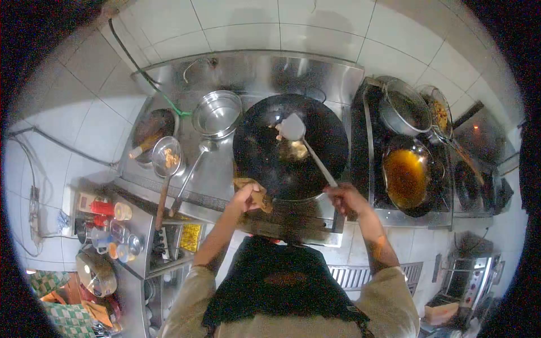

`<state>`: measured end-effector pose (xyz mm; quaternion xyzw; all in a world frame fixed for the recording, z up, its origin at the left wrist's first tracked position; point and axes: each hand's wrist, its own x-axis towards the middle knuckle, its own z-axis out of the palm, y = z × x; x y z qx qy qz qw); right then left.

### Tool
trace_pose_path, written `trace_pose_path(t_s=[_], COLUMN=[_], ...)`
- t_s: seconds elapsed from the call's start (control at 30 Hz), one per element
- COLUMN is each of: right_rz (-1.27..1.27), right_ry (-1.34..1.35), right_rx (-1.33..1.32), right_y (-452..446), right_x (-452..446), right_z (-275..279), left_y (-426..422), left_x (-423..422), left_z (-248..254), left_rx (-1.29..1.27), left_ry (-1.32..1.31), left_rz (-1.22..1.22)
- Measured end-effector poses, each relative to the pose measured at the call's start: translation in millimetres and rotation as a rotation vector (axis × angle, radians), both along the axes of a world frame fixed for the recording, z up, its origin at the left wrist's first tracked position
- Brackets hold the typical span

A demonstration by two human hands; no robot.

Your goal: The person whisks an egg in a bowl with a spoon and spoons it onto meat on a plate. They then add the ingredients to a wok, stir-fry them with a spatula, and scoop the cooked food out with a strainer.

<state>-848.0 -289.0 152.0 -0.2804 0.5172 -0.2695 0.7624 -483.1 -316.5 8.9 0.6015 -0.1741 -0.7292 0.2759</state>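
Note:
A large black wok [256,143] sits on the stove in front of me, with a little oil and a few pale food pieces [279,130] inside. My right hand [345,199] is closed around the handle of a wok spatula [293,127], whose wide blade is over the food in the wok. At the wok's near left rim, my left hand [248,197] grips a brown cloth [261,200]. Whether the cloth wraps a wok handle I cannot tell.
Left of the wok are a steel bowl [217,114], a ladle [191,174] and a strainer [167,157] with fried bits. To the right stand a pan of brown oil [405,176] and a metal pot [404,107]. Seasoning containers [123,212] stand at lower left.

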Motion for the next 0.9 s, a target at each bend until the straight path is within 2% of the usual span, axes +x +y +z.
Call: trace_pose_path(t_s=[0.03,0.07,0.1,0.17,0.3,0.33,0.4,0.47,0.53,0.63,0.7,0.73,0.8,0.87,0.9], right_rz=[0.015,0.010,0.010,-0.045,-0.136,-0.233,-0.216,-0.196,-0.065,0.034,0.041,0.044,0.028,0.007,0.052], right_ry=[-0.042,-0.283,-0.287,-0.568,-0.619,-0.473,-0.469,-0.469,-0.351,-0.324,-0.330,-0.337,-0.263,-0.186,-0.260], right_rx=[0.040,0.090,0.079,0.066,0.043,0.109,0.058,0.009,0.016,-0.015,0.004,0.019,0.028,0.034,0.031], right_y=[-13.5,-27.4,-36.3,-57.5,-94.4,-95.7,-102.8,-111.2,-119.4,-123.3,-120.2,-117.4,-104.1,-97.4,-97.7], right_x=[-6.6,-16.5,-23.6,-34.7,-43.5,-43.5,-39.0,-35.7,-33.4,-30.1,-27.7,-26.5,-6.4,5.6,8.2], right_z=[3.3,-10.0,-8.0,-2.4,1.5,2.6,-2.5,-10.1,-15.5,-12.5,-5.5,0.9,43.6,59.3,62.6], left_y=[-2.7,-2.3,-2.9,-4.3,2.2,6.0,12.1,15.2,22.6,43.8,69.0,84.9,114.5,133.3,142.2], left_x=[1.9,0.8,4.9,12.4,11.5,9.5,4.0,8.6,6.5,-11.7,-19.1,-19.6,-13.7,-27.2,-34.7], left_z=[-10.0,-3.1,-10.7,-19.3,-31.1,-34.8,-47.4,-76.1,-91.8,-91.5,-73.7,-67.9,-65.4,30.5,82.4], left_rx=[0.018,0.000,-0.012,-0.033,-0.119,-0.115,-0.126,-0.103,-0.081,-0.027,-0.128,-0.124,-0.738,-0.791,-0.816], left_ry=[0.020,-0.017,-0.021,0.039,0.020,0.021,0.048,0.059,0.071,0.162,0.420,0.429,-0.072,0.001,0.039], left_rz=[0.002,-0.014,-0.016,-0.104,-0.041,-0.031,0.133,0.125,0.114,0.241,0.323,0.335,-0.043,-0.021,-0.011])
